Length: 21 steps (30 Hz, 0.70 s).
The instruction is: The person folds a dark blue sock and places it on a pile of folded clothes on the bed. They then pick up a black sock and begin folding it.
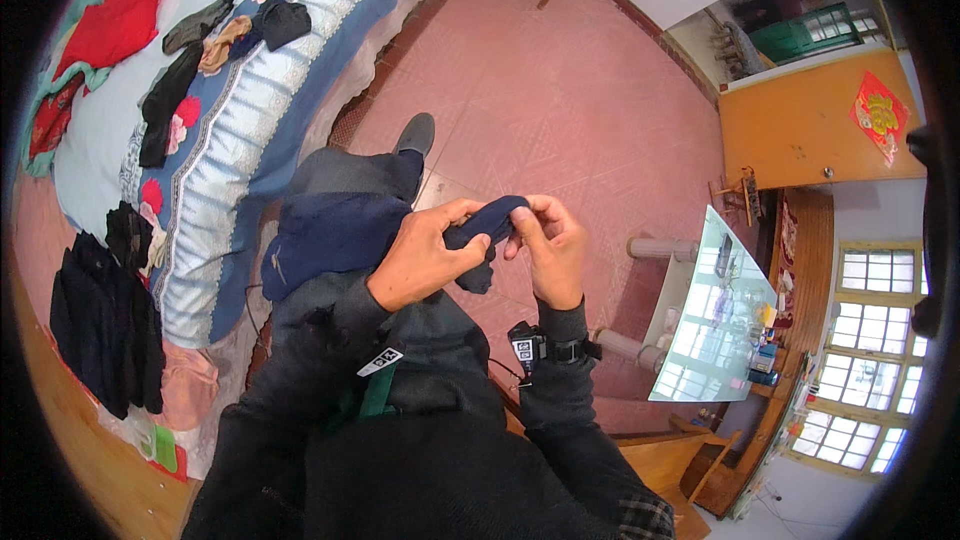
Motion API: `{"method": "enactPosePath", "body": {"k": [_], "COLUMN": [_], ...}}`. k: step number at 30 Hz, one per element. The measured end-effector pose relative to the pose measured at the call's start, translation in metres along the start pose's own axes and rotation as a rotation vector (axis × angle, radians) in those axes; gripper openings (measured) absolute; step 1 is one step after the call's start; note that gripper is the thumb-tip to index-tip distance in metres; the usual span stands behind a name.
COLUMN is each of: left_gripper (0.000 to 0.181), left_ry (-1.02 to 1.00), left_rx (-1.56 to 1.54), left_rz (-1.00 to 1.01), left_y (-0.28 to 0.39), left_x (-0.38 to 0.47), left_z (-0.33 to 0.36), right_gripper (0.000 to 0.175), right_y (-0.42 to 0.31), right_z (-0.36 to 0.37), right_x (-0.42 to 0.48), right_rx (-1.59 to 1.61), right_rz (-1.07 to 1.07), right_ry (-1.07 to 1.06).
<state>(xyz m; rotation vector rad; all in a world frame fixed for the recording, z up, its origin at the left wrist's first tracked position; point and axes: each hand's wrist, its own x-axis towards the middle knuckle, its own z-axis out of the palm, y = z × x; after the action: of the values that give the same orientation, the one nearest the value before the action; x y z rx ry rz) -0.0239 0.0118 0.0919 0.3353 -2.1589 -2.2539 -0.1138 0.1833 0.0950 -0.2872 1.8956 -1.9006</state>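
Between my hands, above my lap, is a dark navy cloth piece that looks like a sock (495, 219), bunched with a loose part hanging below. My left hand (431, 251) grips its left side, thumb on top. On the other side, my right hand (553, 244) pinches its upper end between thumb and fingers. A navy cloth (330, 232) with a small light mark lies across my thigh, left of my left hand. Both wrists are in dark sleeves, and a black strapped device (531, 349) sits at the right one.
To the left is a bed with a patterned cover (247, 120), bearing several socks (214, 45), a red cloth (120, 22) and dark folded garments (101, 322). A glass-topped table (701, 322) stands at right, near an orange door (810, 120). Pink tiles (540, 90) cover the floor.
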Motion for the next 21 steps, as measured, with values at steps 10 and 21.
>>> {"method": "enactPosePath", "body": {"k": [10,21], "left_gripper": [0.02,0.025], "left_ry": [0.112,0.151], "left_rx": [0.158,0.308], "left_rz": [0.065,0.399], "left_y": [-0.009,-0.006], "left_x": [-0.019,-0.026], "left_z": [-0.004,-0.014], "right_gripper": [0.017,0.019], "right_y": [0.032,0.042], "right_z": [-0.034,-0.069], "right_x": [0.032,0.045], "right_rx": [-0.055,-0.136], "right_rz": [-0.029,-0.093], "right_ry": [0.171,0.267]}}
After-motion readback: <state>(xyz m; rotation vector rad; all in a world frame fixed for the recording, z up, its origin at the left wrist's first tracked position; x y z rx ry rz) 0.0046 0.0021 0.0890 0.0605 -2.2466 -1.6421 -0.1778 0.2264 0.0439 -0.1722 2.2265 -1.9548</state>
